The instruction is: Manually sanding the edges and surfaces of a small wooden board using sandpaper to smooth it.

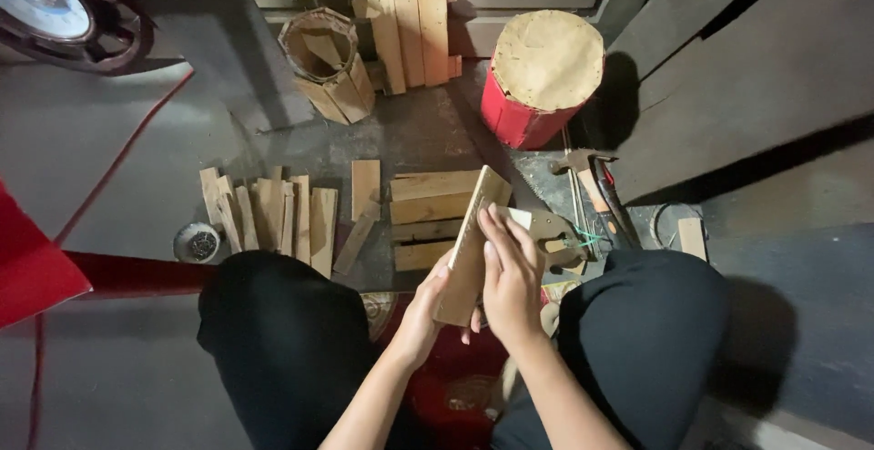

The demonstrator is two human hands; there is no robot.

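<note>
I hold a flat wooden slat (pixel 475 231) upright between my knees, tilted toward the right at its top. My left hand (pixel 421 311) grips its lower edge from the left. My right hand (pixel 510 279) presses a small pale block, possibly sandpaper (pixel 519 217), against the slat's right face. Both hands touch the same slat.
Several loose slats (pixel 273 215) lie on the dark floor ahead, with stacked boards (pixel 430 202) in the middle. A small wooden barrel (pixel 326 63), a red drum with a wooden top (pixel 543 76), a hammer (pixel 592 186) and a small bowl (pixel 197 243) stand around. A red cable (pixel 118 163) runs left.
</note>
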